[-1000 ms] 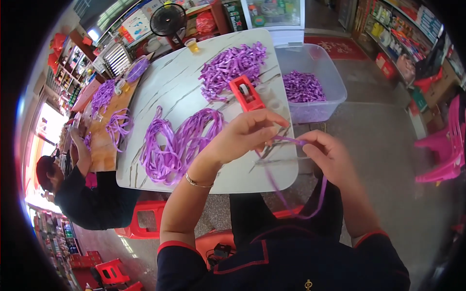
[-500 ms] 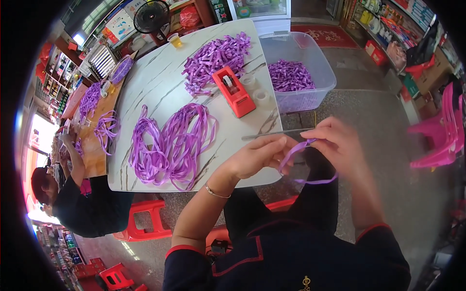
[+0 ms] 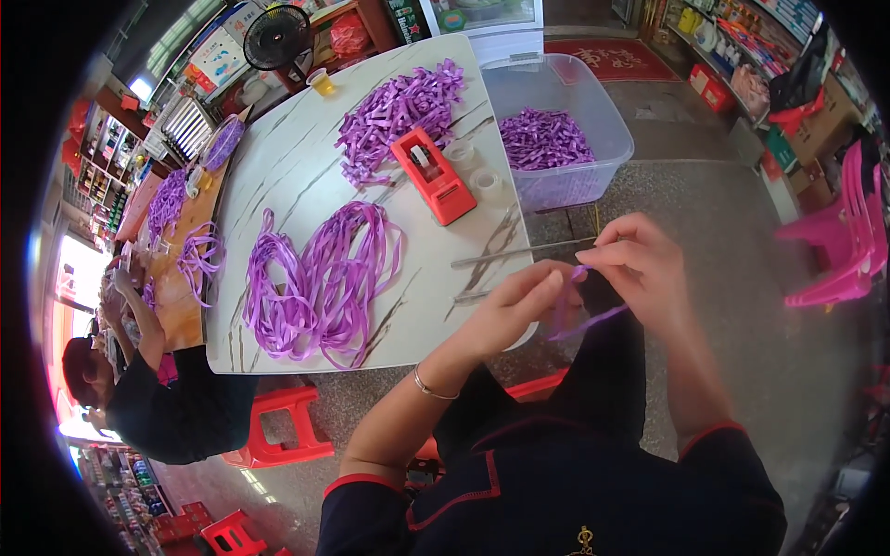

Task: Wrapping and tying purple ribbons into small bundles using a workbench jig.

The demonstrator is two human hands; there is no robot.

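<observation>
In front of me, off the table's near right corner, both hands work on a narrow purple ribbon (image 3: 593, 323). My right hand (image 3: 642, 273) pinches it between thumb and fingertips, with a loose length hanging below. Close beside it, my left hand (image 3: 525, 306) has its fingers curled around the ribbon, its fingertips partly hidden. A thin metal rod (image 3: 505, 252) sticks out past the table edge just beyond my hands. Another metal piece (image 3: 471, 297) shows beside my left hand, its far end covered. Long looped purple ribbons (image 3: 320, 283) lie on the marbled table (image 3: 426, 320).
A red tape dispenser (image 3: 434, 178) stands near tape rolls (image 3: 485, 182) and a heap of short purple ribbon pieces (image 3: 394, 120). A clear bin (image 3: 579, 185) holds more pieces. At left, another person (image 3: 158, 398) sits by a wooden table (image 3: 181, 301). Pink chairs (image 3: 839, 236) stand at right.
My left hand has moved right, closer to my right hand, uncovering the second metal piece. The ribbon's loose length has swung and tightened. The view has shifted slightly.
</observation>
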